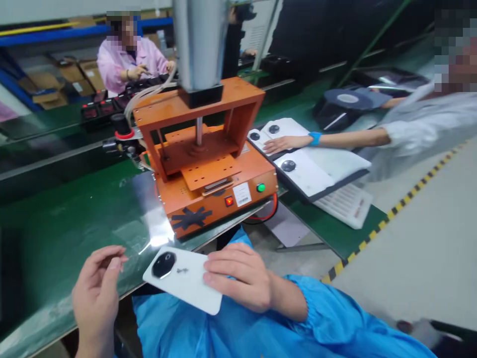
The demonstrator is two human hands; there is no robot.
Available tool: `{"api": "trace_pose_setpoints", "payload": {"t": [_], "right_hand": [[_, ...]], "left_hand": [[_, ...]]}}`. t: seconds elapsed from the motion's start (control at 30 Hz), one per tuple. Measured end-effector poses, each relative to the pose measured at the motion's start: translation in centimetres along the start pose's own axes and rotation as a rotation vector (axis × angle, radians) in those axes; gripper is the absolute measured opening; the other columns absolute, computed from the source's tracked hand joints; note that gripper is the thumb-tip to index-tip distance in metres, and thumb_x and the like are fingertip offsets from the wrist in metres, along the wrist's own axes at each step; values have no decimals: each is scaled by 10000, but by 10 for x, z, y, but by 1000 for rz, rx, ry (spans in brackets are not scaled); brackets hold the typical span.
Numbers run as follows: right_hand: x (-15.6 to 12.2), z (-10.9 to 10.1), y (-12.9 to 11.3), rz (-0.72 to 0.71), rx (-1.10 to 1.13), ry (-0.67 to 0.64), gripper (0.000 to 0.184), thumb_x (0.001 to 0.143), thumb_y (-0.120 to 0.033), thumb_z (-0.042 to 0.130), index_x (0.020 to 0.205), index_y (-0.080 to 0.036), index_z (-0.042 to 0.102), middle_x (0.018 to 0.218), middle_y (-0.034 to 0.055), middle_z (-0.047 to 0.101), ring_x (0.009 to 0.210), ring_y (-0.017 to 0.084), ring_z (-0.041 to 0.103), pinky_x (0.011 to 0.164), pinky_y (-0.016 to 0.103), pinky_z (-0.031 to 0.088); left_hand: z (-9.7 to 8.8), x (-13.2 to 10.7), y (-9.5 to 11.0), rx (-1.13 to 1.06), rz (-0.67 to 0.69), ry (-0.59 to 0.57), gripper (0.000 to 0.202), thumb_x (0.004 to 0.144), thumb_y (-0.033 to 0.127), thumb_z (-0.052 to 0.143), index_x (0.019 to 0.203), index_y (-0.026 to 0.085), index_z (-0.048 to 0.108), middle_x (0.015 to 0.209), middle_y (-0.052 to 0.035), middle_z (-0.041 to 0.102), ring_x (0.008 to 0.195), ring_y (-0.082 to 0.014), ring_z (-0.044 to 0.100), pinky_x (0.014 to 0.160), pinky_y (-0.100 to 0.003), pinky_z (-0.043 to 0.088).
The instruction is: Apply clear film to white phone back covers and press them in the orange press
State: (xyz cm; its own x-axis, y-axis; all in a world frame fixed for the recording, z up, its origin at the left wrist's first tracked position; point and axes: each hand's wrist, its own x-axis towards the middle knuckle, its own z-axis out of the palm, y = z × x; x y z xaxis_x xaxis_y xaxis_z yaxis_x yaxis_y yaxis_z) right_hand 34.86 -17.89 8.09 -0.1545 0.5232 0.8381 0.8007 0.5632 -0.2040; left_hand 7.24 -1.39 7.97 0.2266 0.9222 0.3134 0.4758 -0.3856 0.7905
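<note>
My right hand (240,278) grips a white phone back cover (183,281) by its right end, over my blue-clad lap. The cover has a black octagonal camera patch near its left end. My left hand (97,293) hovers just left of the cover with thumb and forefinger pinched together; whatever is between them is too small to make out. Both hands sit at the near edge of the green belt (74,219).
An orange press machine (206,159) with a metal cylinder stands on the belt right ahead. To the right, another person's hand (285,144) rests on a tray of white covers (309,166). A person in pink works at the far side. Yellow-black floor tape runs along the right.
</note>
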Motion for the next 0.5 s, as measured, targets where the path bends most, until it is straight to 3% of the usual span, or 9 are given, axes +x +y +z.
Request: {"api": "trace_pose_setpoints", "payload": {"t": [0.1, 0.27, 0.4, 0.5], "right_hand": [[-20, -35, 5, 133, -92, 103, 263, 1093, -206, 488, 1190, -187, 732, 987, 87, 840, 972, 188, 804, 716, 342, 616], [-43, -67, 12, 187, -267, 270, 195, 1040, -148, 582, 1187, -135, 710, 983, 112, 810, 946, 199, 786, 721, 335, 618], [-52, -78, 20, 195, -354, 350, 155, 1017, -126, 608, 1137, -116, 706, 975, 106, 783, 917, 196, 766, 713, 337, 604], [-57, -86, 27, 205, -381, 372, 189, 1026, -115, 583, 1174, -134, 699, 987, 90, 778, 902, 192, 756, 695, 340, 604]], "left_hand": [[27, 32, 27, -69, -14, -172, 281, 873, 493, 736, 1065, 293, 776, 1033, -47, 781, 842, -252, 737, 760, -397, 641], [75, 64, 65, -179, -79, -465, 483, 874, 594, 788, 1168, 212, 754, 999, -86, 779, 776, -189, 699, 644, -260, 567], [94, 73, 75, -233, -168, -533, 621, 798, 671, 841, 1171, 186, 737, 927, -65, 742, 706, -152, 641, 588, -223, 524], [100, 76, 77, -255, -272, -513, 701, 712, 701, 898, 1159, 185, 739, 866, -38, 705, 703, -135, 612, 579, -194, 510]]}}
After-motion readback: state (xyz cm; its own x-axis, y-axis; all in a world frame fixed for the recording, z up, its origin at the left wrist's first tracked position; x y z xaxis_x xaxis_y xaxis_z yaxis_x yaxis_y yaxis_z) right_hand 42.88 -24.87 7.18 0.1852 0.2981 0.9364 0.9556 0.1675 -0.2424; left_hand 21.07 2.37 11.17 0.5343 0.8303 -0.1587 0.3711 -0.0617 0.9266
